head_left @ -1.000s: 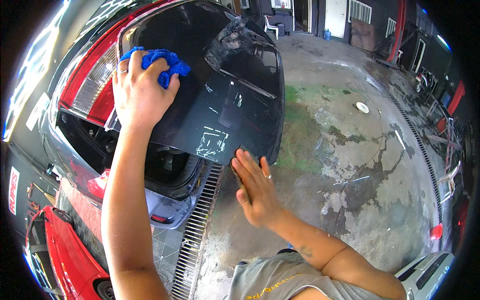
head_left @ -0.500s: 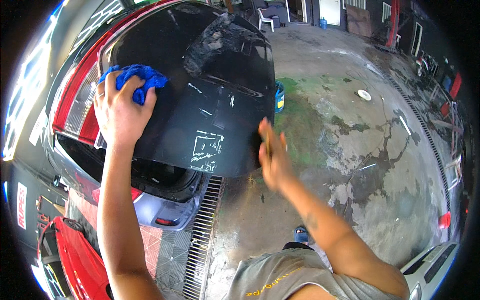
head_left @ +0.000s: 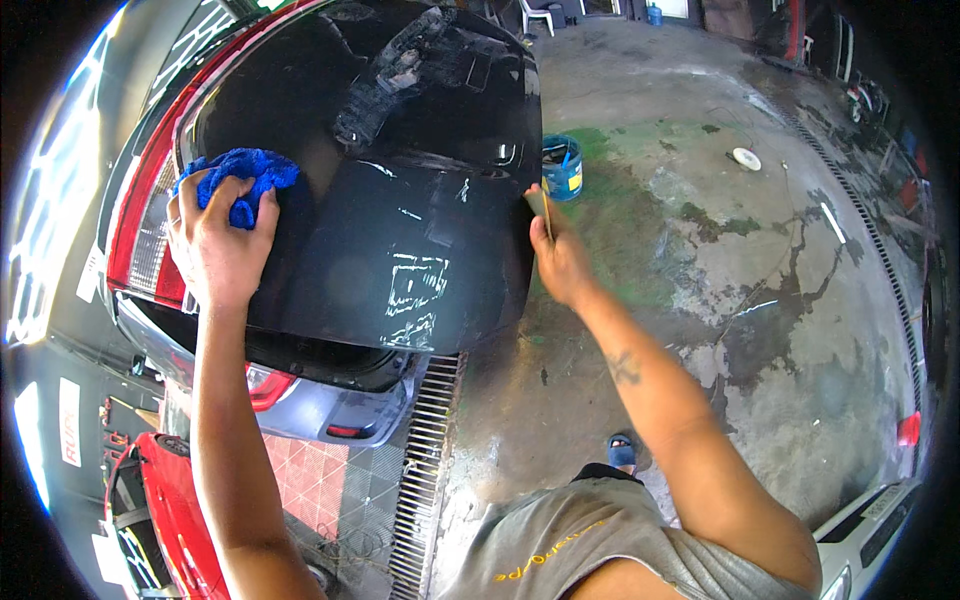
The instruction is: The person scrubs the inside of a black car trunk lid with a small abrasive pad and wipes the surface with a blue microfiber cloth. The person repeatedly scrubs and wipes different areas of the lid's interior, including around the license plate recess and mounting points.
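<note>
Head view shows our left hand (head_left: 215, 247) clutching the blue cloth (head_left: 258, 168), likely soft and best bunched, on the dark trunk lid (head_left: 320, 265), our right hand (head_left: 566, 262) pinching a thin pad (head_left: 546, 215) near its edge.

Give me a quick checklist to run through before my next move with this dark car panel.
1. Blue cloth in grip: ok, left hand holds it at the dark panel, beside the red and clear tail light.
2. Thin flat piece in grip: ok, right hand holds it between thumb and fingers.
3. Right hand's piece touching the panel edge: cannot tell.
4. Panel free of white marks: not ok, several show.
5. Blue bucket upright: ok, on the floor past the panel's right edge.
</note>
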The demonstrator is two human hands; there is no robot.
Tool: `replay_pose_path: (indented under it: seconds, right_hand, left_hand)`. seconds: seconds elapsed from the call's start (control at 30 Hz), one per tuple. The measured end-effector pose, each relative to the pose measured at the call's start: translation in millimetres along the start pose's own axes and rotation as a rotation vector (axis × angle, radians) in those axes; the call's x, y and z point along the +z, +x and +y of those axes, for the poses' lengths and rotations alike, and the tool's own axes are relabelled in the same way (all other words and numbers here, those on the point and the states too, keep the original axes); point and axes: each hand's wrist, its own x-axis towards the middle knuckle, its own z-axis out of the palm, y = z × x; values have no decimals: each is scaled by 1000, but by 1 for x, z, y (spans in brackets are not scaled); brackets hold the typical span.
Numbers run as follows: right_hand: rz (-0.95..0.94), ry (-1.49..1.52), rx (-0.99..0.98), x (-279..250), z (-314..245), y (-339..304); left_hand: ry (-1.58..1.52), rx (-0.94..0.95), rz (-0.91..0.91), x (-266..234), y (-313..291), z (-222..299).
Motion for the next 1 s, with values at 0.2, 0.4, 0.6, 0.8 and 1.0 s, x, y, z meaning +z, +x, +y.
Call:
replay_pose_path:
  seconds: [0.2,0.4,0.6,0.8,1.0]
  right_hand:
    - [-284,-202,-320,4,-24,-126]
    - [-564,-271,-694,3,-50,-85]
    - [-700,-291,-886,-21,-21,-54]
    - [-640,-230,-947,22,-87,-44]
    - [-664,-363,-922,-4,-58,-57]
  left_hand:
    - [33,35,0,2,-11,-13]
    - [42,61,10,5,-9,-17]
    - [2,30,-5,9,-8,-18]
    - [1,16,-4,6,-11,-19]
    - [12,14,0,8,-9,-14]
